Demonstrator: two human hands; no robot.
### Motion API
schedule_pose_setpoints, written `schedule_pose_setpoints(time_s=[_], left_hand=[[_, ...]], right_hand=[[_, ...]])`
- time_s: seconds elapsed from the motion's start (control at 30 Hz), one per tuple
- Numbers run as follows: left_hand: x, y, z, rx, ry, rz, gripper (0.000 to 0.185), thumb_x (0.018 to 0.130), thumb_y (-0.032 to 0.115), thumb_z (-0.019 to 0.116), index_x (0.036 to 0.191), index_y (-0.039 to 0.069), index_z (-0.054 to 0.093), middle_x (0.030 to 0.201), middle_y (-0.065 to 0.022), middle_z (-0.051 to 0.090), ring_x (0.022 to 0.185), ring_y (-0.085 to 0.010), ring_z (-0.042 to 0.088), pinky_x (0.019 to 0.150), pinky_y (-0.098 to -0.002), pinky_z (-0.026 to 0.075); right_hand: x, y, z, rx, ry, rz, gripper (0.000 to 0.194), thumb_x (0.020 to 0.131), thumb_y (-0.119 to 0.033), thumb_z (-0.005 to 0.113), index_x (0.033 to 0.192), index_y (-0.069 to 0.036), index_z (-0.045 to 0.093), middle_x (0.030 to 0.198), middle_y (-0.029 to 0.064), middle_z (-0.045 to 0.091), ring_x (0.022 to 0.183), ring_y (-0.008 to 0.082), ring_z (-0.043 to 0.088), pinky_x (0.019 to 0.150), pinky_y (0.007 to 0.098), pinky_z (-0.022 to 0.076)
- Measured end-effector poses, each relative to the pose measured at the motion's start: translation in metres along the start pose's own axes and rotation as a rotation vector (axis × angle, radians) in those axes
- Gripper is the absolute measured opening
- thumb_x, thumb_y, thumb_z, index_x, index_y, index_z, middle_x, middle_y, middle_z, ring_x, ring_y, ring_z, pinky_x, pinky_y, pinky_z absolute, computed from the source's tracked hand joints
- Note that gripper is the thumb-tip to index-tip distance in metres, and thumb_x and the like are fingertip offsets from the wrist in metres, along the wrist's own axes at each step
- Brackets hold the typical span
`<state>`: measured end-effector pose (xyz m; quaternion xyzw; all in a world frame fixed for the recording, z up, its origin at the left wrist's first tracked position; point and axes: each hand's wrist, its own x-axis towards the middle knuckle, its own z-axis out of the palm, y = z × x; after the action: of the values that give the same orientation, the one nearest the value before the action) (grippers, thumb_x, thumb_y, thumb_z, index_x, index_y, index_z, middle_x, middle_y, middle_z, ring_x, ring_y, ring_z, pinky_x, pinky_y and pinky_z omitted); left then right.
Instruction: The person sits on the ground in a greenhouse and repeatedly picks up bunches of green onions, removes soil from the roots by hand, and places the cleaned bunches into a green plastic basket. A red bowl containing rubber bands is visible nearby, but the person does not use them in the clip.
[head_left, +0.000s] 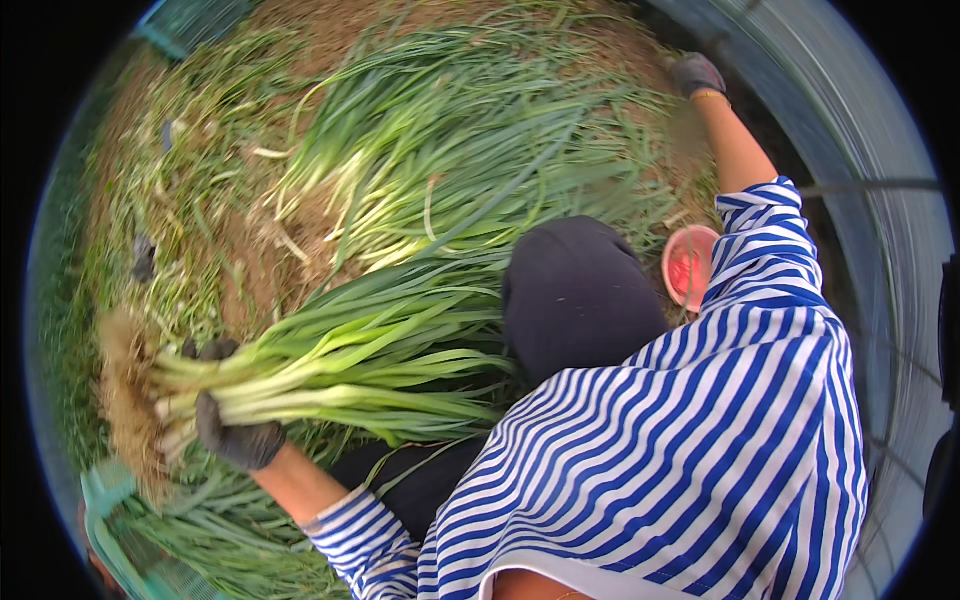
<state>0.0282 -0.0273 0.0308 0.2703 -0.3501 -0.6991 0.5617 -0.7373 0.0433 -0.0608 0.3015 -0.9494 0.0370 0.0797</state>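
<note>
My left hand (240, 442), in a dark grey glove, grips a large bunch of green onions (322, 375) near its white stalks. The thumb lies over the near side, and dark glove fingertips show at the far side. The bunch's brown, stringy roots (131, 405) point left, and its green leaves run right towards my dark-clothed knee (581, 296). Far off at the upper right, my right hand (697, 75), gloved too, is stretched out over the ground's edge. Its fingers are small and blurred; whether they hold anything cannot be told.
More green onions (450, 150) lie in a broad pile on the soil ahead. Loose trimmings (195, 180) cover the ground at the left. A pink bowl (686, 266) stands beside my right sleeve. Teal plastic crates are at the upper left (191, 26) and lower left (112, 502).
</note>
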Motion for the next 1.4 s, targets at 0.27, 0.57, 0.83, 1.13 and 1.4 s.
schedule_pose_setpoints(time_s=[0.27, 0.57, 0.83, 1.13, 1.4], left_hand=[[0.010, 0.007, -0.020, 0.274, 0.130, 0.162, 0.073, 0.080, 0.026, 0.053, 0.139, -0.006, 0.024, 0.140, -0.0236, 0.032, 0.122, -0.0380, 0.043, 0.105, -0.0513, 0.033], [0.010, 0.000, 0.004, 0.263, 0.329, 0.326, 0.052, 0.081, 0.020, 0.055, 0.122, -0.011, 0.048, 0.135, -0.0262, 0.041, 0.122, -0.0323, 0.045, 0.108, -0.0455, 0.029], [-0.001, 0.003, 0.016, 0.285, 0.293, 0.241, 0.059, 0.081, 0.023, 0.056, 0.126, -0.012, 0.043, 0.134, -0.0241, 0.043, 0.122, -0.0315, 0.045, 0.108, -0.0439, 0.029], [-0.005, -0.001, 0.026, 0.157, 0.228, 0.021, 0.071, 0.081, 0.030, 0.054, 0.134, -0.011, 0.031, 0.132, -0.0259, 0.042, 0.125, -0.0359, 0.040, 0.107, -0.0493, 0.028], [-0.018, -0.010, 0.070, 0.162, -0.167, -0.055, 0.063, 0.071, 0.017, 0.061, 0.127, -0.004, 0.041, 0.111, -0.0184, 0.055, 0.107, -0.0276, 0.052, 0.095, -0.0393, 0.042]], right_hand=[[-0.221, 0.223, 0.048, -0.247, -0.388, 0.265, 0.039, 0.080, -0.047, 0.058, 0.099, -0.015, 0.070, 0.108, 0.0105, 0.065, 0.098, 0.0289, 0.062, 0.083, 0.0393, 0.0477], [-0.319, 0.193, 0.150, -0.067, -0.489, 0.034, 0.030, 0.089, -0.027, 0.042, 0.100, -0.009, 0.063, 0.102, 0.0125, 0.065, 0.094, 0.0299, 0.063, 0.081, 0.0411, 0.0496], [-0.295, 0.167, 0.123, 0.063, -0.601, 0.292, 0.042, 0.087, -0.037, 0.048, 0.104, -0.002, 0.064, 0.104, 0.0141, 0.066, 0.090, 0.0260, 0.065, 0.080, 0.0369, 0.0509], [-0.234, 0.145, 0.005, 0.887, -0.610, 0.291, 0.027, 0.080, -0.024, 0.072, 0.093, -0.001, 0.068, 0.077, 0.0051, 0.067, 0.064, 0.0111, 0.062, 0.061, 0.0252, 0.0503], [-0.212, -0.240, -0.163, 1.112, -0.743, -0.849, 0.023, 0.083, -0.024, 0.069, 0.092, -0.003, 0.066, 0.082, 0.0015, 0.062, 0.076, 0.0100, 0.057, 0.071, 0.0247, 0.0470]])
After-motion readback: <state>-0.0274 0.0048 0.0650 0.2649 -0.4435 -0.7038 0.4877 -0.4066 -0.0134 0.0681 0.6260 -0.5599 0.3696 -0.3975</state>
